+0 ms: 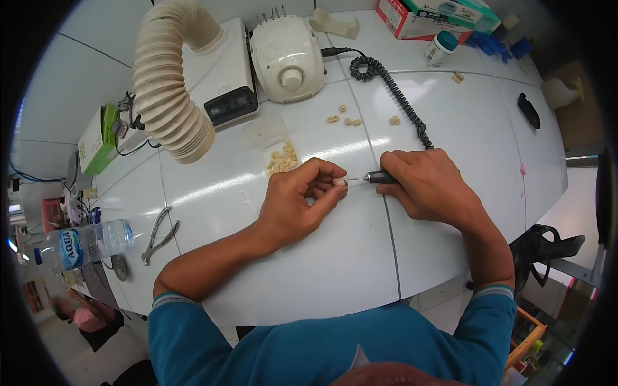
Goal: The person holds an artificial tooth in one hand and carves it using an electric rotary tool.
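Note:
Between the thumb and fingertips of my left hand (293,201) is a small off-white dental crown (339,183), partly covered by the fingers. My right hand (428,188) is wrapped around a dark rotary handpiece (381,177). Its thin metal bur points left and reaches the crown; whether it touches cannot be made out. A coiled black cord (402,96) runs from the handpiece side up to a cream control unit (288,61). Just beyond my left hand sits a clear plastic box (265,128), lid open, with several small tooth-coloured pieces (282,156) in it.
Several loose tooth-coloured pieces (352,121) lie beyond my hands. A ribbed suction hose (164,83) arches at the back left. Pliers (158,237) and a lying water bottle (87,244) are at left. A white jar (441,49) and glove boxes (418,19) stand at the back right.

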`<state>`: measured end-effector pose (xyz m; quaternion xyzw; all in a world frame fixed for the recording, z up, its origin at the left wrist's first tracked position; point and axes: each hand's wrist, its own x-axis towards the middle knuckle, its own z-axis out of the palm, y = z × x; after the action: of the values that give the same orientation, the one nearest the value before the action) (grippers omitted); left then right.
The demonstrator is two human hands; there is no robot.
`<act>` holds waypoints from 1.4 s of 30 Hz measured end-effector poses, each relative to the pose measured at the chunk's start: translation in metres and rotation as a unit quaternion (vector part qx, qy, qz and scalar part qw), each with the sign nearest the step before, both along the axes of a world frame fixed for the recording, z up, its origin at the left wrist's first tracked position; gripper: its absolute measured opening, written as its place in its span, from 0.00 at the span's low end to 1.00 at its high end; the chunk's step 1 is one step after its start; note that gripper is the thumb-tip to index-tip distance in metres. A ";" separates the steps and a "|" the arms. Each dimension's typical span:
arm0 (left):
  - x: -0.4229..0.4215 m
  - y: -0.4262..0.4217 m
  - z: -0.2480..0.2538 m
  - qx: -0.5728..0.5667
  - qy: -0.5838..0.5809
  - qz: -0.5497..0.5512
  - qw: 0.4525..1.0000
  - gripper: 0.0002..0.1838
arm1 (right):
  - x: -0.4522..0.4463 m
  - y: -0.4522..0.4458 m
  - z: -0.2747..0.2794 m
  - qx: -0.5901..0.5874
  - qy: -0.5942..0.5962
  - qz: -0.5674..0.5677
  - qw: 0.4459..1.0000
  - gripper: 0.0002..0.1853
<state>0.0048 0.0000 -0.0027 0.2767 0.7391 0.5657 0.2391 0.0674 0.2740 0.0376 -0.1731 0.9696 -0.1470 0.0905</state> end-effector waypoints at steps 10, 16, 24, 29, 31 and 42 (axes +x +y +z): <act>0.000 0.000 0.001 -0.004 0.048 0.008 0.999 0.11 | 0.002 -0.010 0.003 0.004 -0.021 -0.019 1.000 0.23; 0.000 0.000 -0.001 0.006 0.050 0.009 0.999 0.12 | 0.003 -0.012 0.002 0.004 -0.018 -0.015 1.000 0.24; 0.000 0.000 -0.003 0.017 0.053 0.006 0.998 0.12 | 0.003 -0.013 0.002 0.004 -0.013 -0.014 1.000 0.24; 0.001 0.000 -0.004 0.018 0.053 0.014 0.998 0.11 | 0.002 -0.015 0.004 0.016 -0.018 -0.016 1.000 0.24; 0.001 0.001 -0.004 0.017 0.050 0.015 0.998 0.11 | 0.002 -0.016 0.004 0.016 -0.021 -0.019 0.999 0.24; 0.002 0.001 -0.002 0.005 0.059 0.015 0.998 0.12 | 0.002 -0.016 0.004 0.015 -0.015 -0.022 1.000 0.22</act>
<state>0.0063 0.0013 -0.0050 0.2994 0.7530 0.5559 0.1851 0.0698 0.2580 0.0415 -0.1485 0.9738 -0.1368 0.1046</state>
